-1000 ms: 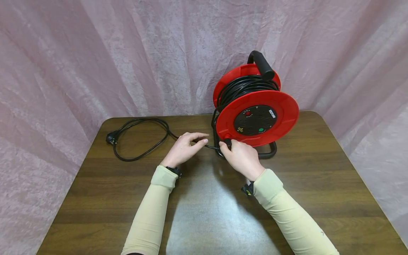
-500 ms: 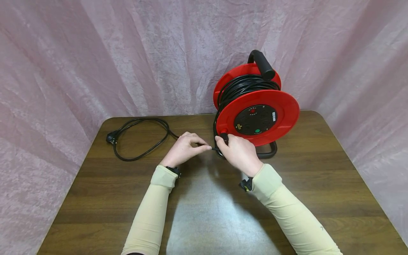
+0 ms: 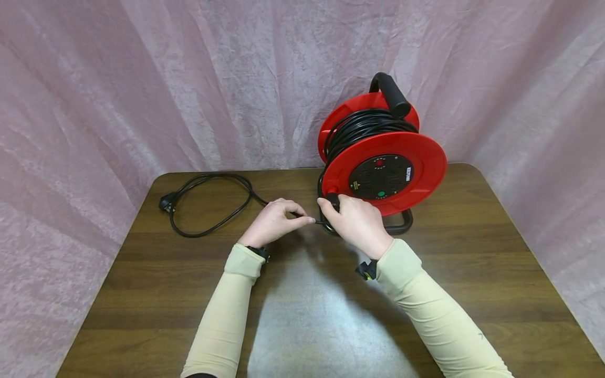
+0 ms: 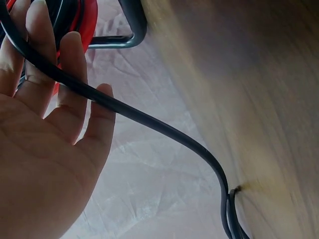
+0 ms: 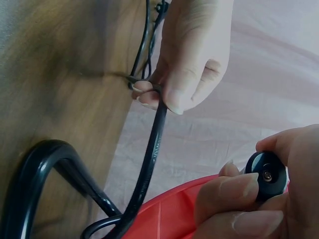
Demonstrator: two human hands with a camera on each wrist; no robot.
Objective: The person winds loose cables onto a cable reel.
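Note:
A red cable reel with black cable wound on its drum stands upright on a black tubular frame. My right hand grips the small black crank knob near the lower left rim of the reel's front disc. To the left of it, my left hand pinches the cable between thumb and fingers, as the right wrist view shows. In the left wrist view that black cable runs across the fingers of the left hand.
A loop of loose cable lies on the wooden table at the left, ending in a black plug. Pink curtains hang behind the table. A black carrying handle tops the reel's frame.
My left thumb and fingers have closed on the cable. The reel's front disc has turned slightly, its printed label shifting round, and my right hand has moved a little left with the knob.

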